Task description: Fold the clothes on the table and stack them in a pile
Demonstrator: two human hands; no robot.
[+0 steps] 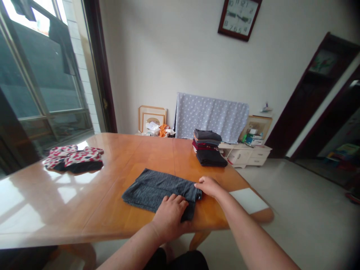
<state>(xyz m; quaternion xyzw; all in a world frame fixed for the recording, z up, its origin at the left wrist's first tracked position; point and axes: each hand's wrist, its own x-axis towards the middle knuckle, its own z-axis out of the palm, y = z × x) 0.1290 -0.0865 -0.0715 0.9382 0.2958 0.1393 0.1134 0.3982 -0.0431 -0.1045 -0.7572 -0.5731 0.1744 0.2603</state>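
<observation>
The table is coloured orange-brown. On the table, a folded garment is shaded dark grey and streaked with lighter flecks. Toward the table's left end, a patterned garment is blotched in red and black on white; near its far right edge, a clothes stack is layered in charcoal, dark red and black. Beyond the table, a blue-grey cloth is dotted with white.

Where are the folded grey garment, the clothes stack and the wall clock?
Folded dark grey fabric garment [161, 185], head view: upper surface.
Stack of folded, mostly dark clothes [208, 147], head view: front side.
Square brown-framed wall clock [239, 17], head view: dial.
</observation>
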